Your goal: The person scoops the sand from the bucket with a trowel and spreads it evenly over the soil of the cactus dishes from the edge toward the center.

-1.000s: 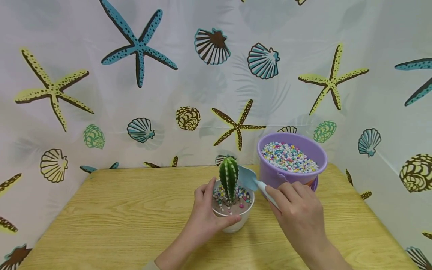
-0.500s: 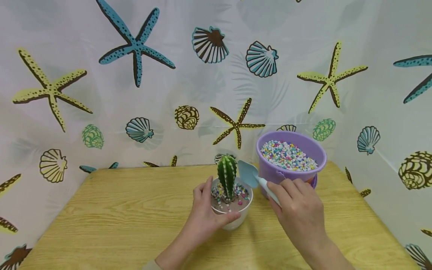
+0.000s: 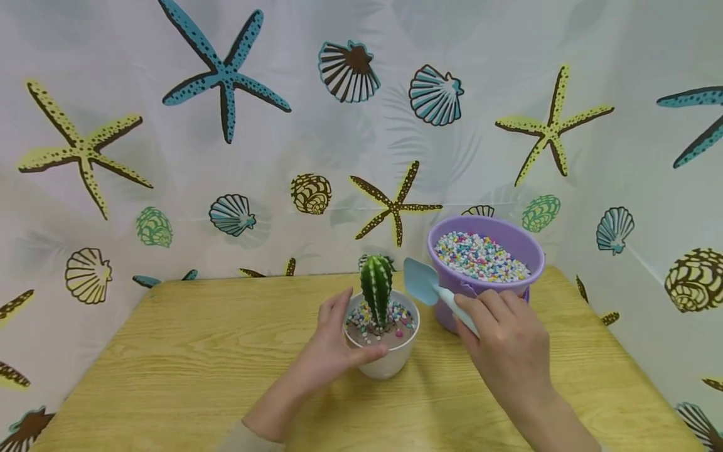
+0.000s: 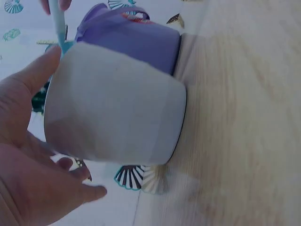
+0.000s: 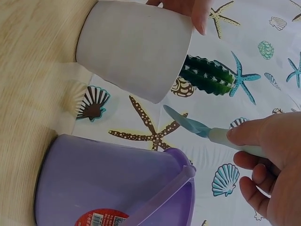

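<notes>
Gripping a light-blue trowel [image 3: 438, 292] by its handle [image 3: 459, 311], the right hand [image 3: 511, 351] is holding the blade [image 3: 420, 280] between cactus [image 3: 376, 289] and purple bucket [image 3: 524, 243]; the left hand [image 3: 332, 345] is clasping the white pot [image 3: 386, 364] between thumb and fingers.

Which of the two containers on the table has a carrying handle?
The purple bucket, right of the white pot in the head view. Its handle shows in the right wrist view; the pot, with the cactus, shows none.
</notes>
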A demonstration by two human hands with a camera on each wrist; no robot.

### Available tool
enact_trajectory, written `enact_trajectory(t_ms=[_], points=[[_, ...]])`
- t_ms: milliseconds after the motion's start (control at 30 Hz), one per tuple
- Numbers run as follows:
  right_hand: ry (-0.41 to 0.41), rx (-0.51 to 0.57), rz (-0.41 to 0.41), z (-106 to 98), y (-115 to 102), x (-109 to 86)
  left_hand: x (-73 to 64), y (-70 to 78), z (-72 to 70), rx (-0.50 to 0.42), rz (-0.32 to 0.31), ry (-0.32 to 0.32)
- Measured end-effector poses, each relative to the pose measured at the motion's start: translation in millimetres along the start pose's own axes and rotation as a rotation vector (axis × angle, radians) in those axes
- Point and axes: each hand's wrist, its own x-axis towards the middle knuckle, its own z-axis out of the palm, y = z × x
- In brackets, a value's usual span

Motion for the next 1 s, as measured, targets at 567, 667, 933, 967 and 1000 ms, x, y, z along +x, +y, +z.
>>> enact_trajectory(t_ms=[567, 667, 933, 967, 1000], points=[[-0.017, 0.035, 0.054, -7.7, 5.9, 3.8, 9.3, -8.7, -2.2, -0.015, 0.026, -0.065], [-0.022, 0.042, 0.071, -11.1, 8.7, 6.4, 10.9, -8.2, -2.8, 0.004, 0.030, -0.050], [-0.012, 0.092, 0.115, -24.4, 17.6, 13.5, 10.5, -6.2, -3.4, -0.020, 0.027, -0.047], [-0.017, 0.090, 0.115, -27.0, 19.5, 14.0, 9.7, -6.0, -3.1, -0.023, 0.027, -0.048], [-0.017, 0.088, 0.117, -29.2, 21.5, 14.8, 9.1, -5.7, -2.8, -0.024, 0.030, -0.047]])
